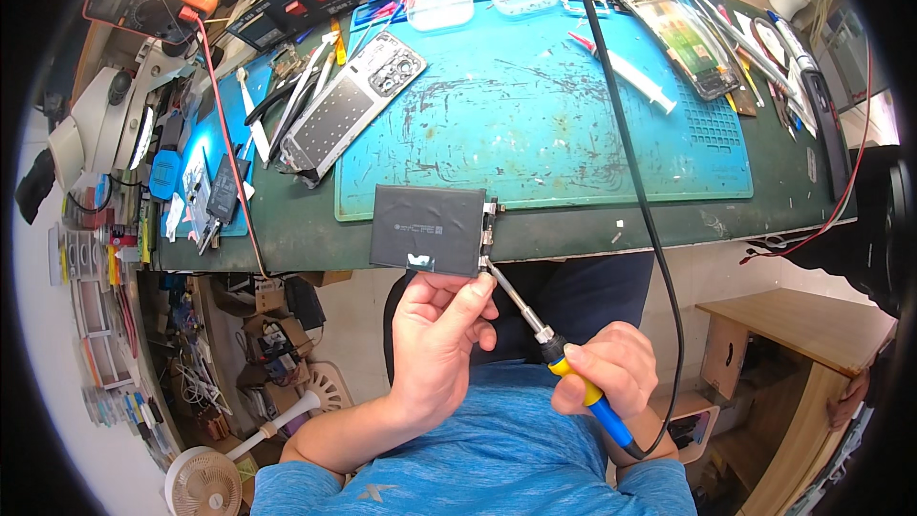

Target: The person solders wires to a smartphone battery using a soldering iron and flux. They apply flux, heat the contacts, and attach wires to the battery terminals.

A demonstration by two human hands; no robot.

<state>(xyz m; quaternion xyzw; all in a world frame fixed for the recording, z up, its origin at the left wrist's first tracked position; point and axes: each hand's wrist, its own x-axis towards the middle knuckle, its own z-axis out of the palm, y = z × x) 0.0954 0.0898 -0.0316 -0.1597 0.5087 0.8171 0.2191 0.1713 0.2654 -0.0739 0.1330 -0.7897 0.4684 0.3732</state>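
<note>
The right hand (pixel 616 368) has fingers closed round a soldering iron (pixel 552 348), aimed toward ten-thirty; the left hand (pixel 435 334), nearer, pinches a black battery (pixel 428 220) at eleven o'clock, long axis nine-to-three; iron tip at its four-o'clock corner, contact unclear; beyond, the surface (pixel 573 237).

I could reach over the middle of the blue mat (pixel 478 124), between the phone shell (pixel 339 117) on the left and the black cable (pixel 631 158) slanting down on the right. The battery (pixel 420 225) obstructs part of the near edge, clear tubs (pixel 439 6) the far one.
</note>
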